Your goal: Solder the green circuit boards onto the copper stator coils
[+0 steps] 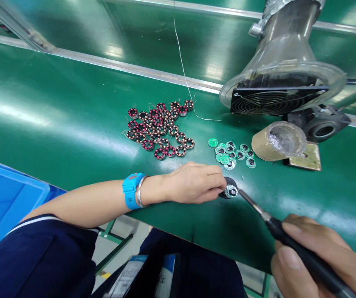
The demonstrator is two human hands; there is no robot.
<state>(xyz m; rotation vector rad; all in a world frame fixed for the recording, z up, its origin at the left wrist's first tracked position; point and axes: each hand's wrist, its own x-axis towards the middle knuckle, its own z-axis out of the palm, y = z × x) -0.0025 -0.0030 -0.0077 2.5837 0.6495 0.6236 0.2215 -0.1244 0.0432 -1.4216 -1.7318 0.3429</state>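
A soldering iron (302, 248) is gripped in my right hand (323, 252), its metal tip touching or very near the edge of a small round circuit board (231, 191). That board lies on a black disc (230, 182) on the green table. My left hand (196, 182) reaches in from the left with fingers pinched together at the disc's left edge; what the fingertips hold is hidden. Just beyond the disc lie several loose round green boards (224, 159), some with black centres. Left of them is a group of wound copper coils (157, 128) with red or pale dots.
A fume extractor (280, 82) with a black fan grille hangs at the back right. Below it stand a brown cup-like roll (266, 142) and an iron stand (323, 126). A thin wire (182, 62) hangs behind the coils. A blue bin (7, 198) is at far left.
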